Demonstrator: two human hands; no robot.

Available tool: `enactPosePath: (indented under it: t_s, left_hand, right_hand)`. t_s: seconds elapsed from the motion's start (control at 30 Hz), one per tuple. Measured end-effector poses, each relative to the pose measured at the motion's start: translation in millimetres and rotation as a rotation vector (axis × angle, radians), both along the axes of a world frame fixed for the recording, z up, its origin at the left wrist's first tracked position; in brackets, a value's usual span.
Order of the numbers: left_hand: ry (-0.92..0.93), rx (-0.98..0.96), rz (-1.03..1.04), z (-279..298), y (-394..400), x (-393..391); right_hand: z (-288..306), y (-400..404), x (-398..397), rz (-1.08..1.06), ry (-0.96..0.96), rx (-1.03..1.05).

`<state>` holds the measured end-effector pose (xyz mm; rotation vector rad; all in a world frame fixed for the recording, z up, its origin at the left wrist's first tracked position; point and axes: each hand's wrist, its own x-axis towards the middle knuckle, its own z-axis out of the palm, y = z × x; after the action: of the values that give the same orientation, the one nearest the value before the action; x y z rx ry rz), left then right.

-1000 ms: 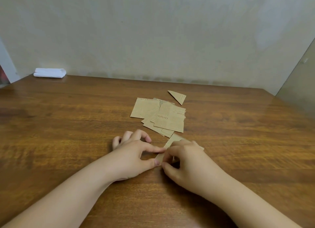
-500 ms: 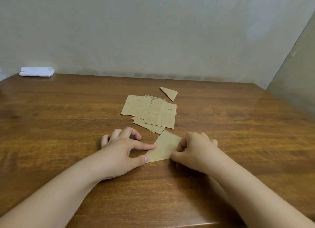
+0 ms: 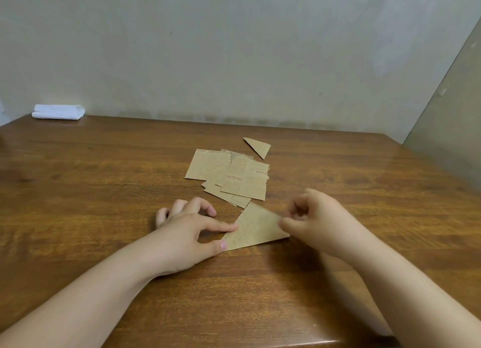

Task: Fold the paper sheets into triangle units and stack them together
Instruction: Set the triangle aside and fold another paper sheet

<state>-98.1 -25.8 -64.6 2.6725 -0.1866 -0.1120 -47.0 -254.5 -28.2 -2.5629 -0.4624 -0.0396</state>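
A brown printed paper sheet [image 3: 253, 228] lies on the wooden table [image 3: 104, 191] between my hands, showing a triangular outline. My left hand [image 3: 190, 230] pins its left corner with index finger and thumb, the other fingers curled. My right hand [image 3: 312, 222] is blurred at the sheet's right corner, thumb and fingers pinching that edge. Behind the sheet lies a loose pile of several flat brown paper sheets [image 3: 231, 177]. One finished folded triangle unit [image 3: 259, 146] rests just beyond the pile.
A folded white cloth [image 3: 58, 111] lies at the table's far left corner against the wall. A wall panel [image 3: 447, 113] borders the table's right side. The table's near edge runs just below my forearms.
The sheet was a narrow strip under both hands; it spread out flat and now shows a triangular shape. My right hand moved right along its edge. The view shifted slightly.
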Motion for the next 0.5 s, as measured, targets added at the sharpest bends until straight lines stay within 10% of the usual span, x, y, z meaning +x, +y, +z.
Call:
enactPosePath:
  t_s: [0.5]
  left_hand:
    - [0.261, 0.121, -0.139, 24, 14, 13]
  right_hand:
    - [-18, 67, -9, 0.075, 0.288, -0.16]
